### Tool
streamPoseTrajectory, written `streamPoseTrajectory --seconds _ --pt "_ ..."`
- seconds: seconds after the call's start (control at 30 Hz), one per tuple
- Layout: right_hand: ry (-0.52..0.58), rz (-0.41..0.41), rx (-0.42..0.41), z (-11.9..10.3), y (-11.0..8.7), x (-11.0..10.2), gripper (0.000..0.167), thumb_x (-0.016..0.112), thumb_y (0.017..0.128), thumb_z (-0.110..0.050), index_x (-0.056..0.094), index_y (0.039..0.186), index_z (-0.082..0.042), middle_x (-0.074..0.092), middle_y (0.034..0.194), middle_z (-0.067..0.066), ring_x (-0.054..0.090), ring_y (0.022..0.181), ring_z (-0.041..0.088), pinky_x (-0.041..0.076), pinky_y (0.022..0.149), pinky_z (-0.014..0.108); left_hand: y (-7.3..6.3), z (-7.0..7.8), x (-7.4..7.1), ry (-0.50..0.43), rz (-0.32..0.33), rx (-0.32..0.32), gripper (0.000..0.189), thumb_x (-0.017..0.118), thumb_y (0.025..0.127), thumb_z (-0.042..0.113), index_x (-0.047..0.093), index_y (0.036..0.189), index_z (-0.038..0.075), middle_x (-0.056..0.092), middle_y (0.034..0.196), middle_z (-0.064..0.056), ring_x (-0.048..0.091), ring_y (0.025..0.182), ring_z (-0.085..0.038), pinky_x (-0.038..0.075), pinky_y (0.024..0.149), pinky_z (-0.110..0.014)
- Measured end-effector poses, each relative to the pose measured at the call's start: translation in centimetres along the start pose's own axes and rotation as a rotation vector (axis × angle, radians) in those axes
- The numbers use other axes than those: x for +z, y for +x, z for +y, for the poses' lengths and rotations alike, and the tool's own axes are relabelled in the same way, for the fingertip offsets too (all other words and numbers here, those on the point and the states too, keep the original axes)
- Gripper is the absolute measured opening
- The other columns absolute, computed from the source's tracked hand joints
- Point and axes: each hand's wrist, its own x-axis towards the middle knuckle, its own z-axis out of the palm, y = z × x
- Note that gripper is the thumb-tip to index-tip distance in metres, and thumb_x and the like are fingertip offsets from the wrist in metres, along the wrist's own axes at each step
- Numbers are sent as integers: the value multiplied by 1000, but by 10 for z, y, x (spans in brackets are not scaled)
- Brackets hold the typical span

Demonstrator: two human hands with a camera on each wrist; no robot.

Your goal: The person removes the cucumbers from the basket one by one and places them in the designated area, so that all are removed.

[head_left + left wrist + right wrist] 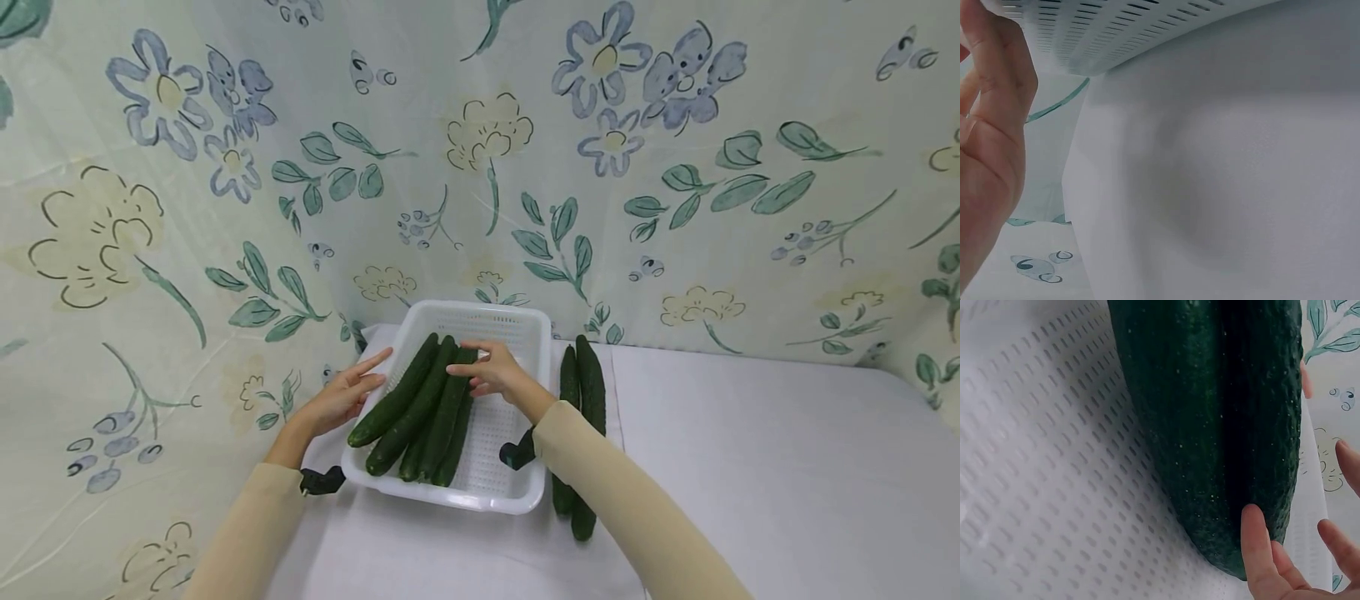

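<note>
A white perforated plastic basket [480, 502] holds several long dark green cucumbers [408, 425], lying side by side in its left half. Beside the basket's left wall is my left hand [341, 402], its fingers reaching up along the rim. In the left wrist view those fingers look fairly straight, next to the slotted basket side [1110, 28]. My right hand [497, 372] is over the far ends of the cucumbers, thumb and fingers spread. In the right wrist view one fingertip [1254, 519] touches a cucumber [1172, 425] near its tapered end.
Two more cucumbers [592, 387] lie on the white-covered table [750, 467] just right of the basket, partly under the right forearm. Behind and to the left hangs a floral cloth [450, 192]. Dark wrist-camera mounts [517, 452] stick out near the basket.
</note>
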Motion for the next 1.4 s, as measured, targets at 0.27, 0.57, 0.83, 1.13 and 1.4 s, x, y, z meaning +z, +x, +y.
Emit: streamPoseTrajectory --seconds 0.27,0.57,0.83,1.13,1.4 --pt "15 -35 37 6 2 3 76 81 86 -14 43 151 -11 52 121 25 63 83 33 54 83 51 0 2 1 32 0 -15 59 49 107 25 24 160 28 59 75 3 44 51 -6 39 49 -20" --pt "44 -97 50 10 2 6 76 79 87 -10 41 152 -8 51 125 29 66 68 28 57 79 48 1 1 1 14 -25 -22 60 48 108 25 21 161 29 56 71 3 42 50 -6 40 51 -20" --pt "33 -137 53 13 2 8 81 81 85 -10 38 154 -11 62 88 16 63 55 21 58 74 46 0 0 0 1 -34 -22 59 48 108 25 21 160 31 62 80 2 45 51 -6 41 51 -20" --pt "34 -114 51 17 5 8 80 82 82 -6 43 152 -11 55 79 12 61 53 18 59 69 43 -1 0 -1 16 -35 -17 60 48 108 23 22 160 32 59 79 1 47 53 -6 40 51 -20" --pt "133 -93 110 13 2 5 80 80 83 -1 43 152 -13 56 104 18 64 65 23 58 75 45 -2 -1 0 -22 -55 -4 60 47 108 21 20 161 31 66 102 0 54 63 -6 47 58 -19"
